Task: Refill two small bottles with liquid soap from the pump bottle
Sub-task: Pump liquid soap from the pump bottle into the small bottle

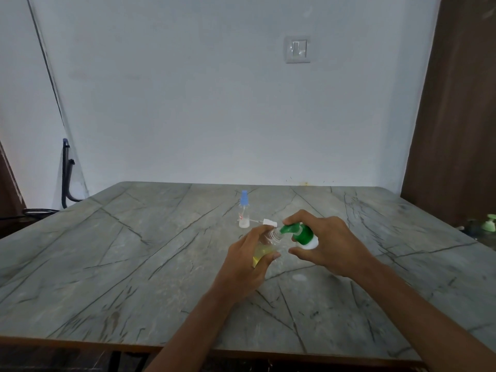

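Grey veined tabletop (107, 251): left hand (249, 261) grips clear yellow-filled small bottle (264, 251), right hand (330, 242) curls around green-topped white pump bottle (303, 234)

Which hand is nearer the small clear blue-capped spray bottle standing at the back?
Left. The left hand, holding a clear bottle of yellow liquid, is just in front of the clear blue-capped spray bottle; the right hand, on the green pump bottle, lies farther to its right.

Blue-capped bottle (243, 210) plus loose white sprayer (269, 223) crowd spot just behind left hand (249, 261); tabletop (107, 264) left, right, near side wide open.
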`<action>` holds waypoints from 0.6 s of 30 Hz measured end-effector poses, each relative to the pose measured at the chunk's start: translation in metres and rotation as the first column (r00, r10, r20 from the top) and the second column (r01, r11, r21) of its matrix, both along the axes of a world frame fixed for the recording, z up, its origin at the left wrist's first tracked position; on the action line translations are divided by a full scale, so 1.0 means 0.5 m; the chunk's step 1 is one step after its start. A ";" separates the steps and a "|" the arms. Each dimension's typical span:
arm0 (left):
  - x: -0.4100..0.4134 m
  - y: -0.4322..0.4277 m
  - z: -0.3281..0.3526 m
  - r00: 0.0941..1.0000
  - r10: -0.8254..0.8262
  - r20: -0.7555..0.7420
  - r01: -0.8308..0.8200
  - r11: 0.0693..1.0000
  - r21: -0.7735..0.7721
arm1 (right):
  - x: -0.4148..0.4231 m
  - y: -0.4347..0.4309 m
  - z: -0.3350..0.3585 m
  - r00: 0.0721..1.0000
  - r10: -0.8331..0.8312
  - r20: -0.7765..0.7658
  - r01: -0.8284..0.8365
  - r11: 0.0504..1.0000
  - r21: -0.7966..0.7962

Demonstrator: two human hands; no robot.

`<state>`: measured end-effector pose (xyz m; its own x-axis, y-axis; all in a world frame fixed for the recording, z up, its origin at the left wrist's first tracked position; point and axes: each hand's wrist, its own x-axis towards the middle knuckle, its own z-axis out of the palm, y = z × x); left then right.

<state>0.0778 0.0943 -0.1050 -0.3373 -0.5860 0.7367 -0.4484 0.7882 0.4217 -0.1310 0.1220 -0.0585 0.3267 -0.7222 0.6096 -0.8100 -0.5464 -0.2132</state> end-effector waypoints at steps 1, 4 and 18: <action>0.001 -0.001 0.000 1.000 0.010 -0.003 -0.010 1.000 0.002 | 0.001 -0.001 0.001 1.000 0.002 -0.008 -0.002 1.000 0.005; 0.002 -0.004 0.002 0.999 0.032 -0.010 -0.032 0.999 0.002 | 0.002 -0.003 0.002 0.999 -0.001 -0.046 0.001 1.000 -0.003; 0.001 -0.003 -0.001 1.000 0.014 0.020 -0.014 1.000 -0.009 | 0.004 0.002 -0.008 1.000 -0.012 0.003 0.012 0.998 -0.062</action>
